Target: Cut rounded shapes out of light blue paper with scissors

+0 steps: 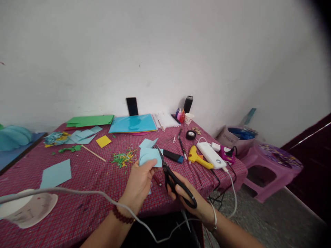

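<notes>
Teal padding (12, 136) sits at the far left edge, beyond our red checked tablecloth (85, 203). Near us on that side lies a white curved cutout (28, 206), and a white cable (77, 191) runs across the foreground over our left wrist. A blue paper diamond (55, 174) lies flat further in. Behind it we see green sheets (90, 120), a yellow square (103, 141), a thin wooden stick (93, 153) and a heap of green and yellow shreds (122, 157). A stack of blue sheets (133, 123) lies by the wall, with a dark phone (132, 106) leaning upright behind it.

Our left hand (141, 182), with a bead bracelet at the wrist, pinches the light blue paper piece (150, 159) between thumb and fingers and holds it up above the table's near middle. The scissors (172, 176) meet that paper at its right edge, blades pointing away from us and close together. Our right hand (187, 199), wearing a silver bangle, has its fingers curled through the black handles.

Right of the blades lie a black and blue cutter (173, 156), a yellow glue gun (198, 157) and a white power bank (210, 155). A tape roll (190, 134), small paint bottles (180, 115), a paper cup (189, 118) and a black flask (188, 104) stand behind them. Off the table we see a grey basket (234, 137) and a purple stool (271, 165).
</notes>
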Available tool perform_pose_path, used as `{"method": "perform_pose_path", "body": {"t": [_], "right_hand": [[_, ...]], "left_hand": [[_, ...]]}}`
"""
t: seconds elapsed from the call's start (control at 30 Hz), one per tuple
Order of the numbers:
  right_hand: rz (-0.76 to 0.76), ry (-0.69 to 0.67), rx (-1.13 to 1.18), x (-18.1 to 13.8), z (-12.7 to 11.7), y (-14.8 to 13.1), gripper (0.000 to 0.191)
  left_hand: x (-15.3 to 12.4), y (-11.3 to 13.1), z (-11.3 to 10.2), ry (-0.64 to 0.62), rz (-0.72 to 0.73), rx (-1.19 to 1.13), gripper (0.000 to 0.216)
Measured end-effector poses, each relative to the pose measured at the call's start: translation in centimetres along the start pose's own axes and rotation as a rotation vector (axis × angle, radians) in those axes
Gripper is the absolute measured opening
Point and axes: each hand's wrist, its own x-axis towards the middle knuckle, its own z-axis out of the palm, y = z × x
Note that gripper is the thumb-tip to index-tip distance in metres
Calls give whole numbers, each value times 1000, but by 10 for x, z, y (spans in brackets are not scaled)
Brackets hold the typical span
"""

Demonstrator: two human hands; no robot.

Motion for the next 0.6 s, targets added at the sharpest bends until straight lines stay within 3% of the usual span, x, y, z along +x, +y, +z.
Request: {"method": "perform_pose_path", "body": {"t": [0.33,0.6], "right_hand": [[37,-21,-6,-1,-7,0,61],[-40,0,39,0,-3,1,45]], "left_hand": [[3,3,-5,-30,28,241,19],[8,10,-4,-77,-7,320,22]]}}
